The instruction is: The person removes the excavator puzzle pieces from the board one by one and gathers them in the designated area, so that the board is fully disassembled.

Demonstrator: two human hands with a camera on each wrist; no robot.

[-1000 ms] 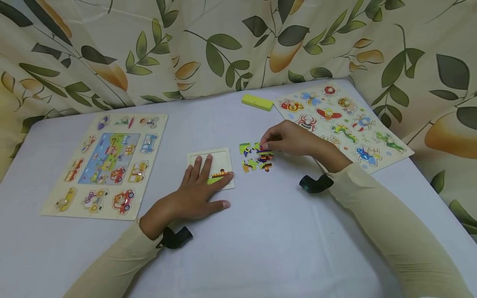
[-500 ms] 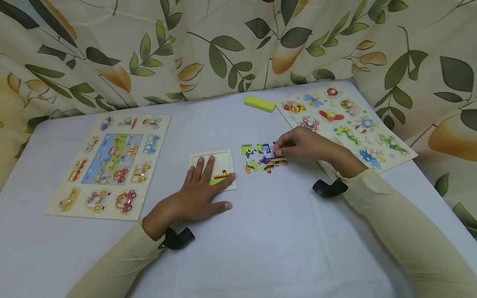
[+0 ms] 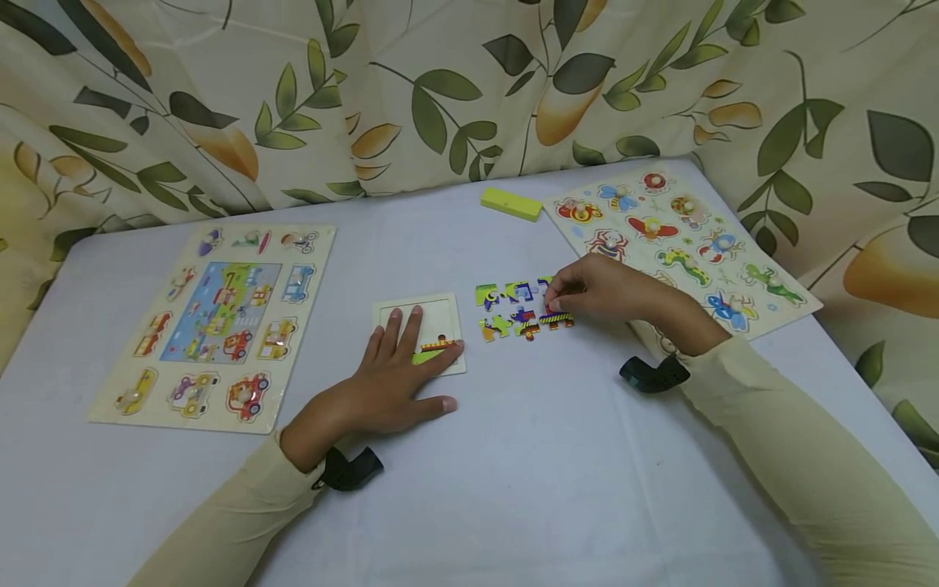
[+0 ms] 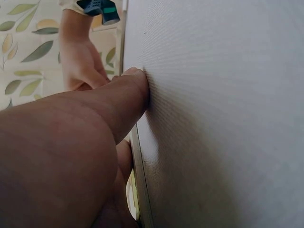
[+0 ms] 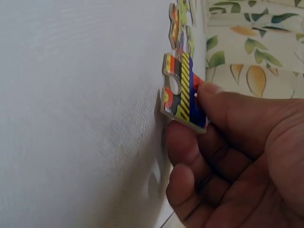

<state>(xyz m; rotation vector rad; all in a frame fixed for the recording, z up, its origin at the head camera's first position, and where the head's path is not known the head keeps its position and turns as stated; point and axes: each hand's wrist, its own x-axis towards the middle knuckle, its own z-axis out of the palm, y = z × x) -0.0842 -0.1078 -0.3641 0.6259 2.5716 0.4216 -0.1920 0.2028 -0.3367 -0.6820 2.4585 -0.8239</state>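
Note:
My left hand (image 3: 389, 383) lies flat with fingers spread on a small square puzzle tray (image 3: 442, 315). A piece with a red and green picture (image 3: 438, 346) sits in the tray's lower right, partly under the fingers. To the right, several loose jigsaw pieces (image 3: 496, 326) lie close together on the table. My right hand (image 3: 614, 289) pinches a jigsaw piece (image 5: 184, 90) with black and yellow stripes between thumb and fingers, at the right end of the group. In the right wrist view this piece stands clear of the hand's other fingertips. The left wrist view shows the left thumb (image 4: 135, 83) against the cloth.
A large knobbed vehicle puzzle board (image 3: 176, 408) lies at left, and an insect puzzle board (image 3: 682, 289) at right, behind my right hand. A yellow-green block (image 3: 511, 204) sits near the table's back edge. A leaf-print curtain (image 3: 440, 49) hangs behind the white-covered table (image 3: 513, 489).
My right hand has moved right with the striped piece, separating it from the neighbouring pieces. My left hand has stayed on the tray.

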